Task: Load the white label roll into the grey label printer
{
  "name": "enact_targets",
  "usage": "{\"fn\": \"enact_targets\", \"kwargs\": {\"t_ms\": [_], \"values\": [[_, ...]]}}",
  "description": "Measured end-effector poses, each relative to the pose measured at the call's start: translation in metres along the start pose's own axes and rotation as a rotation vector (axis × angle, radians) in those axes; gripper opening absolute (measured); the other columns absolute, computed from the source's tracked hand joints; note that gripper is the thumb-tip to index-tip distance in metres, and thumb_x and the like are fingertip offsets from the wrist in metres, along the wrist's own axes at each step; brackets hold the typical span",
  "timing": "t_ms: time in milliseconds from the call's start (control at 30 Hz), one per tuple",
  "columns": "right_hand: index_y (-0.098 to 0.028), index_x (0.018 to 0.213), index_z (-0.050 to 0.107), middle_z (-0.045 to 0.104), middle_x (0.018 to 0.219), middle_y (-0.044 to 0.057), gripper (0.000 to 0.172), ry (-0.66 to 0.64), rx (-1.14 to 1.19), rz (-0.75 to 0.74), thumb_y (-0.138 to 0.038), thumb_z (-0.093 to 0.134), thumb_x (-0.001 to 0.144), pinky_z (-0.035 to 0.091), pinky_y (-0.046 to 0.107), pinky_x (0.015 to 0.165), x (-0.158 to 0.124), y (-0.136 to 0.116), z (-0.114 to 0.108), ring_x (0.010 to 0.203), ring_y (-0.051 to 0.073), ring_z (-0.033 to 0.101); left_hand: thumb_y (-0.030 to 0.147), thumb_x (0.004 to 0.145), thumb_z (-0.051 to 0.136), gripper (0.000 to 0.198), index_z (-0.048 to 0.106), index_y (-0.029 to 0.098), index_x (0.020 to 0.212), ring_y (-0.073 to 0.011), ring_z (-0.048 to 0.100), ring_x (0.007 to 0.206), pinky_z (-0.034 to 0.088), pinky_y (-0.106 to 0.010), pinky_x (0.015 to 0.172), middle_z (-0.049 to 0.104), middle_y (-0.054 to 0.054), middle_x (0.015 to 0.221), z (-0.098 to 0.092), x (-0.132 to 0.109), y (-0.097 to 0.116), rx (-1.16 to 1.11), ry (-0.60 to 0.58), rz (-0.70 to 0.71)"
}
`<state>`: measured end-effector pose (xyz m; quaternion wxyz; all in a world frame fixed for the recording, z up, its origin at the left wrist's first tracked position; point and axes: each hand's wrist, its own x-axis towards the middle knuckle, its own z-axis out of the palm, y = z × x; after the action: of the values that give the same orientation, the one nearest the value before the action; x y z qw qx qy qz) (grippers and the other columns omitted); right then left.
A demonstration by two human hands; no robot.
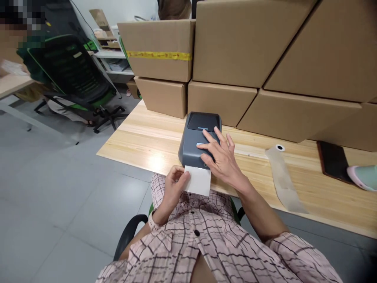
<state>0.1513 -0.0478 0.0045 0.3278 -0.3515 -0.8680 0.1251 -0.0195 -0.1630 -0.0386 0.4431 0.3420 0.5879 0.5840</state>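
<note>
Grey device [193,145] sits on the wooden worktop [135,133], near its front edge. We find white paper [198,181] out at the device's front, in our judgement fed but not yet detached. The left hand [175,182] pinches the paper's left edge; the right hand [219,155] lies spread over the device's top. We read no brand; marks on the yellow tape [159,55] are illegible.

A dark grey printer [191,140] sits on the wooden table [138,135], a white label [199,182] jutting from its near end.
</note>
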Motion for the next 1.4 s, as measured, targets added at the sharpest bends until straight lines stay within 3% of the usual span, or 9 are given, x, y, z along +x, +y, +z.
{"fn": "enact_targets", "kwargs": {"t_ms": [100,200,467,667,833,967,1100,1267,1400], "values": [[-0.030,0.145,0.051,0.028,0.173,0.006,0.048,0.126,0.203,0.120,-0.055,0.040,0.106,0.024,0.065,0.127,-0.022,0.007,0.010,0.161,0.030,0.021,0.052,0.089,0.071,0.046,0.062,0.024,0.125,-0.0215,0.064,0.112,0.053,-0.031,0.088,0.065,-0.008,0.130,-0.001,0.010,0.001,0.018,0.160,0.194],[-0.030,0.161,0.028,0.023,0.174,0.008,0.061,0.242,0.389,0.302,-0.054,0.038,0.107,0.027,0.060,0.128,-0.049,0.015,0.030,0.161,0.027,0.023,0.054,0.100,0.055,0.056,0.051,0.026,0.149,-0.0261,0.046,0.147,0.043,-0.039,0.117,0.047,-0.010,0.161,0.001,0.026,0.005,0.055,0.049,0.253],[-0.031,0.166,0.023,0.027,0.173,0.008,0.072,0.204,0.362,0.328,-0.068,0.025,0.104,0.019,0.066,0.129,-0.064,0.014,0.033,0.162,0.032,0.018,0.060,0.105,0.036,0.063,0.043,0.028,0.159,-0.0269,0.017,0.163,0.018,-0.046,0.134,0.032,-0.003,0.172,0.007,0.044,-0.006,0.132,-0.014,0.404],[-0.035,0.167,0.011,0.022,0.174,0.006,0.074,0.217,0.256,0.175,-0.071,0.015,0.103,0.021,0.063,0.130,-0.011,0.012,-0.013,0.162,0.031,0.016,0.058,0.104,0.042,0.056,0.055,0.030,0.151,-0.0252,0.032,0.158,0.022,-0.045,0.132,0.044,-0.002,0.165,0.002,0.087,0.040,0.233,-0.004,0.641],[-0.035,0.167,-0.001,0.015,0.175,0.007,0.076,0.337,0.070,0.028,-0.072,0.017,0.102,0.018,0.066,0.128,0.067,0.019,-0.035,0.162,0.032,0.015,0.045,0.095,0.065,0.059,0.053,0.028,0.150,-0.0295,0.037,0.156,0.028,-0.048,0.129,0.048,-0.007,0.163,0.007,0.129,0.065,0.120,-0.165,0.455],[-0.036,0.165,-0.012,0.016,0.174,0.008,0.072,0.397,0.008,0.026,-0.066,0.014,0.105,0.022,0.063,0.127,0.128,0.045,-0.039,0.162,0.029,0.018,0.023,0.082,0.073,0.078,0.046,0.028,0.155,-0.0321,0.033,0.157,0.029,-0.048,0.128,0.037,-0.008,0.169,0.015,0.142,0.050,0.043,-0.264,0.132],[-0.037,0.162,-0.023,0.017,0.173,0.008,0.070,0.402,-0.044,0.015,-0.058,0.015,0.107,0.027,0.060,0.127,0.170,0.072,-0.046,0.160,0.026,0.023,0.012,0.070,0.070,0.089,0.046,0.019,0.154,-0.0316,0.045,0.149,0.034,-0.044,0.126,0.046,-0.011,0.163,0.023,0.148,0.037,-0.053,-0.288,0.046],[-0.033,0.166,0.009,0.032,0.167,0.010,0.071,0.405,-0.199,-0.032,-0.049,0.038,0.104,0.031,0.061,0.125,0.145,0.052,-0.056,0.158,0.033,0.026,0.009,0.065,0.065,0.091,0.046,0.018,0.153,-0.0294,0.048,0.147,0.040,-0.039,0.121,0.050,-0.010,0.160,0.027,0.147,0.037,-0.120,-0.234,-0.002],[-0.025,0.158,0.036,0.066,0.136,0.012,0.063,-0.053,-0.086,-0.047,-0.037,0.052,0.098,0.050,0.054,0.108,0.103,0.036,-0.044,0.129,0.033,0.061,0.009,0.067,0.061,0.090,0.043,0.021,0.154,-0.0278,0.051,0.144,0.045,-0.038,0.117,0.052,-0.009,0.159,0.032,0.139,0.034,-0.131,-0.206,-0.034]]}}
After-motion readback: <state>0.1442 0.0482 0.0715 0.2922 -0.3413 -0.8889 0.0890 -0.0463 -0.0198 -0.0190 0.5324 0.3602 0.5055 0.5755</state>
